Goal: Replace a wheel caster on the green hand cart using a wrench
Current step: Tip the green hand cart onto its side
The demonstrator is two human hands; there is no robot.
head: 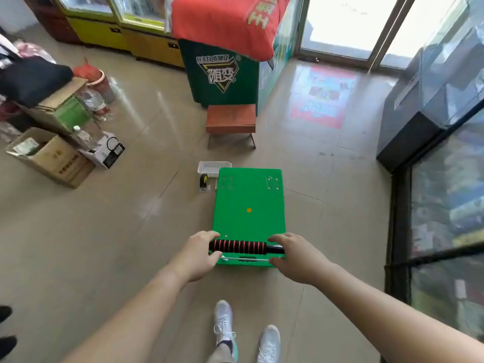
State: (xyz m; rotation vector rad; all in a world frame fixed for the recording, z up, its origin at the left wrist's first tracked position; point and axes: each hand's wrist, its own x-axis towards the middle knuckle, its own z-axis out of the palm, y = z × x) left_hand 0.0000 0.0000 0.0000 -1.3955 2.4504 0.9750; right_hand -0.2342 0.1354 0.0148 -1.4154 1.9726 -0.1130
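Here the green hand cart (247,203) stands on the tiled floor just ahead of the person. Its long axis runs from 6 to 12 o'clock and its far end points toward a small red stool (230,119). The ribbed black-and-red handle (239,247) lies crosswise at the near end, 9 to 3 o'clock. The left hand (199,254) is clenched around the handle's 9 o'clock end and the right hand (296,255) around its 3 o'clock end. A loose caster (203,181) and a white basket (212,167) sit at the deck's 11 o'clock corner.
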